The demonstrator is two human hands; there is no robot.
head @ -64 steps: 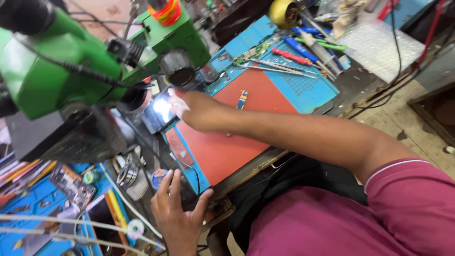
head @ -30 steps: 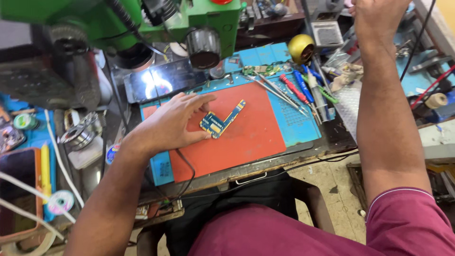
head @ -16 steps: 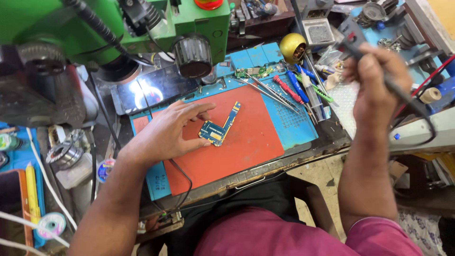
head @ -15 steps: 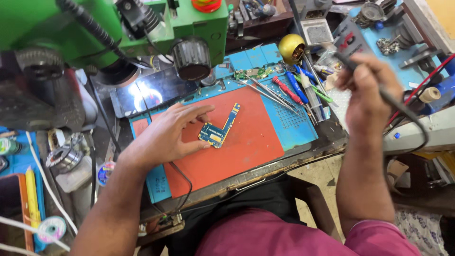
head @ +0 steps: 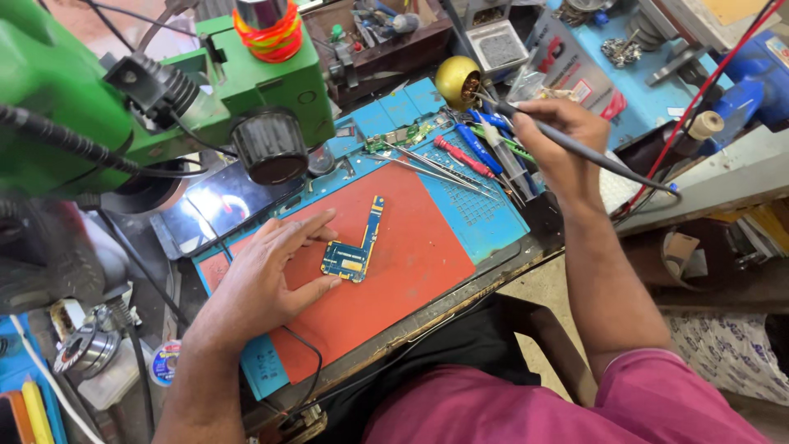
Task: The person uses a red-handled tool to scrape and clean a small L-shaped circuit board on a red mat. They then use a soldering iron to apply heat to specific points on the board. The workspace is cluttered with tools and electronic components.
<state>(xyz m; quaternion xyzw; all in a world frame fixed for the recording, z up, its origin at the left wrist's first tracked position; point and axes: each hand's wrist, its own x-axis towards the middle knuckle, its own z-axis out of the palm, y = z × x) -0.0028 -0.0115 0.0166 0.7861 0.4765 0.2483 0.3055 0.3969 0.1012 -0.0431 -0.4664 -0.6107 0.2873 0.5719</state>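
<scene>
Pressing left hand [head: 275,271] flat beside circuit board [head: 355,251]; right hand [head: 559,140] gripping soldering iron [head: 592,152].

A green microscope [head: 148,107] looms over the desk's far left corner, its black knob [head: 269,146] facing down. Tweezers [head: 436,168] and coloured screwdrivers [head: 472,152] lie along the far edge of the blue mat [head: 485,218]. A brass tip-cleaner ball [head: 457,80] sits beyond them.
</scene>
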